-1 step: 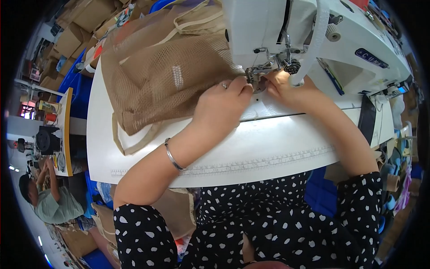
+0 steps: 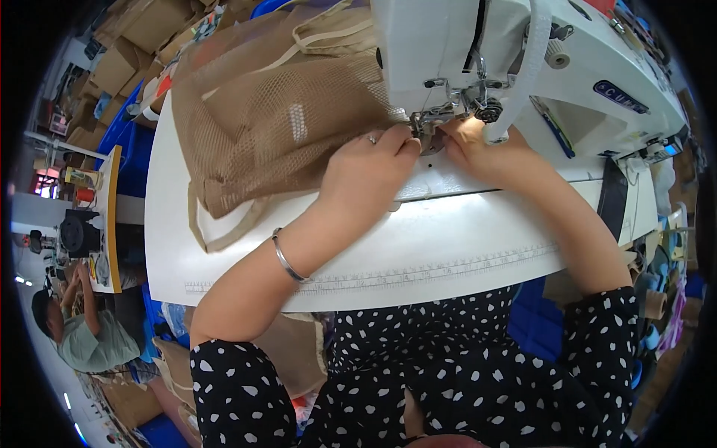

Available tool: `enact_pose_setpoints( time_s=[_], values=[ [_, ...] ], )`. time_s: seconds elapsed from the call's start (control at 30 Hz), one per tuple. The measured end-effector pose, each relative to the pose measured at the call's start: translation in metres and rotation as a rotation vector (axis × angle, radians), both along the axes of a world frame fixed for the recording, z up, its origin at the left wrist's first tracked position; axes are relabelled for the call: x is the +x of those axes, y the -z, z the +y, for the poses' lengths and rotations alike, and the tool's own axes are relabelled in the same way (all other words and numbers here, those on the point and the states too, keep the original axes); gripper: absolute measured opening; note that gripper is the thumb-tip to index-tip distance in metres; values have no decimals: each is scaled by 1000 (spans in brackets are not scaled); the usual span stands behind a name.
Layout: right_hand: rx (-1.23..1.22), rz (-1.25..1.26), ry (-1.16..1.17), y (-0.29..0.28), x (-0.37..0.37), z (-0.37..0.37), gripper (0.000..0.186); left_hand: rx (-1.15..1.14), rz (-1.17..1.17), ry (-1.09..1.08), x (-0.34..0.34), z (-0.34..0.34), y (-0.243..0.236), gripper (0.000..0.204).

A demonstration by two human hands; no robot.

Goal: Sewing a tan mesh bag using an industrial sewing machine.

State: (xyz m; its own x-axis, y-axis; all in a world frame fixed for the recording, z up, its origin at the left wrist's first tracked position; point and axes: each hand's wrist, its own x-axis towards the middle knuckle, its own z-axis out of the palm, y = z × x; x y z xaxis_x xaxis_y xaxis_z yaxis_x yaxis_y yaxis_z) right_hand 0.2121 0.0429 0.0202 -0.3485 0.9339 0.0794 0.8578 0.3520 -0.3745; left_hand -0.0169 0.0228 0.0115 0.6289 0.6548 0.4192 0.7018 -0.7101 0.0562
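1. Left hand [image 2: 370, 164]: comes in from lower left, elbow bent, wrist above the table [image 2: 448, 224]. Its fingers curve over the right edge of the mesh bag [image 2: 261, 145], thumb drawn in near the forefinger. Whether it pinches the mesh or only presses it, I cannot tell.
2. Right hand [image 2: 485, 153]: reaches in from lower right, fingertips bent just right of the presser foot [image 2: 420, 128]. The fingertips are partly hidden, so I cannot tell if they grasp anything.
3. The bag lies spread on the table, left of the machine [image 2: 426, 52], its right edge running to the foot. One strap [image 2: 224, 242] loops out at the near left corner.
4. Edges: the table's near edge bows below a printed ruler [image 2: 448, 268]; the left forearm, wearing a bracelet [image 2: 283, 257], crosses it, and the right forearm crosses farther right.
5. Room: white tabletop shows between the forearms. Above, the machine head and hose [image 2: 523, 78] stand close over the hands; a slim tool [image 2: 553, 128] lies near the right wrist.
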Motion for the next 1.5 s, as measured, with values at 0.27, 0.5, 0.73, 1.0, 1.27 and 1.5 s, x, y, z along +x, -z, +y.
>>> enact_pose_setpoints(
  time_s=[0.27,0.5,0.73,1.0,1.27,1.5],
  values=[
    [595,-202,-226,3,3,-14,18,83,-124,107,-18,25,0,33],
    [567,-189,-237,1,8,-17,27,57,-52,86,-17,23,-4,33],
    [400,-109,-296,15,19,-8,46,19,-77,53,-16,26,1,30],
    [375,-270,-319,-7,8,-11,50,-1,-29,92,-27,39,-5,32],
    [243,-307,-237,-4,7,-21,41,-76,-96,150,-27,43,1,35],
    [388,-91,-344,12,13,-11,44,-108,-115,145,-28,43,0,33]
  ],
)
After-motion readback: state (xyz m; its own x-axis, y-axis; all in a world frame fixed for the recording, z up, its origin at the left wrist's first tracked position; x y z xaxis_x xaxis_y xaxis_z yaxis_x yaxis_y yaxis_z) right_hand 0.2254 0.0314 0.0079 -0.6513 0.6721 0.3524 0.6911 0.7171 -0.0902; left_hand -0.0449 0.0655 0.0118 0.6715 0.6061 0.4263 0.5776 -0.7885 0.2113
